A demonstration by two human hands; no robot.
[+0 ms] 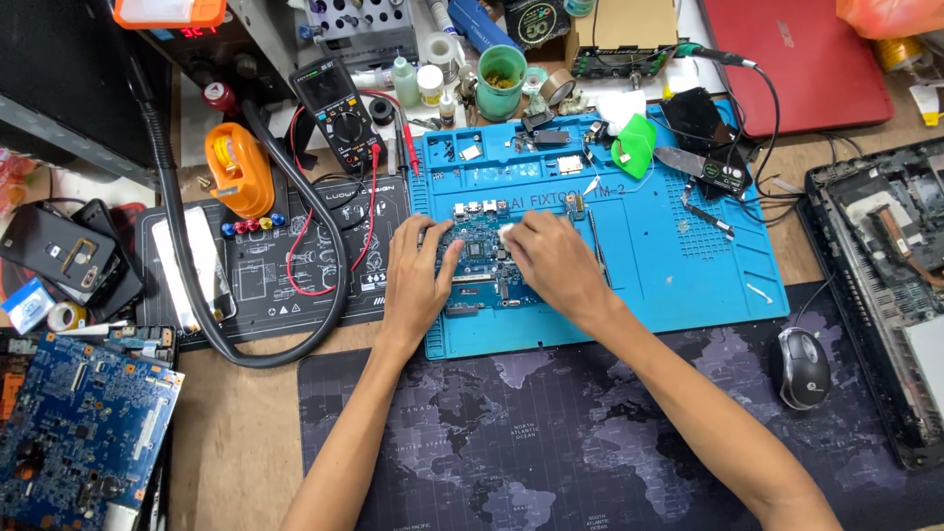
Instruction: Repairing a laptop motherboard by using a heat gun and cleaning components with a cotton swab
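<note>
Seen from above, a cluttered electronics repair tabletop (236, 413). Nearest the viewer, a dark desk pad printed with a world map (511, 442) lies under both forearms, with a grey computer mouse (804, 367) on its right edge. At the near left sits a spare blue circuit board (74, 423).

Just beyond, on a blue silicone work mat (678, 265), lies a small blue circuit board (477, 258). The left hand (418, 275) rests flat on the board's left end, fingers spread, pinning it down; its grip holds nothing. The right hand (556, 261) has its grip pinched narrow around a small white wad (507, 234), perhaps cotton or tissue, pressed to the board's upper middle.

This looks like cleaning the board. To do it well, the left hand should hold the board steady while the wad moves in light, short strokes, avoiding snags on small components and connectors.

Farther off stand a black multimeter (339, 113) with red leads, an orange tool (236, 167), a green cup (501, 84), small bottles, a red laptop (796, 59), and an opened laptop chassis (880, 256) at the right.
</note>
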